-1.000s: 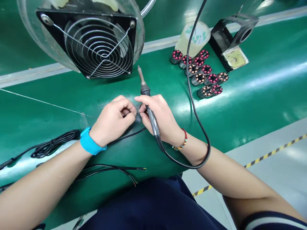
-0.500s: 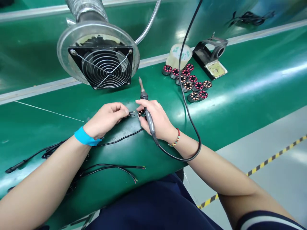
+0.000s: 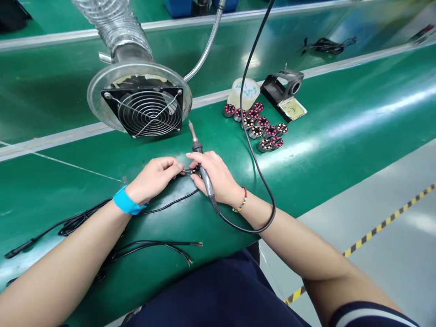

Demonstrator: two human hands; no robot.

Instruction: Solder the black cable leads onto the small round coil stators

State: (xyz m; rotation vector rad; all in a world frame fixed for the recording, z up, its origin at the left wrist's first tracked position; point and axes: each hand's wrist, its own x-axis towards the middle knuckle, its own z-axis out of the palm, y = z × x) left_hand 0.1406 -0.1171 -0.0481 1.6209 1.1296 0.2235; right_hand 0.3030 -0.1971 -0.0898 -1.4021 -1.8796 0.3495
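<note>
My left hand (image 3: 158,176) pinches a thin black cable end (image 3: 187,171) between thumb and fingertips. Its tip reaches a small round motor stator (image 3: 195,171), mostly covered by my right fingers. My right hand (image 3: 216,177) is closed around that stator's side, and a soldering iron (image 3: 205,178) rests across the same hand, tip pointing up and away toward the fan. The iron's black cord loops over my right forearm. A black cable (image 3: 170,200) runs along the mat below both hands. Whether wire and stator touch, I cannot tell.
A fume extractor fan (image 3: 151,113) hangs at the upper left. Several stators (image 3: 262,121) stand beside a roll of clear tape (image 3: 243,93) and a soldering iron stand (image 3: 284,93). Black cables with bared ends (image 3: 160,245) lie nearer my body on the green bench (image 3: 327,150).
My left hand has brought the cable end closer to the stator, which my right fingers now cover more. The camera view has shifted slightly. The iron stays in my right hand.
</note>
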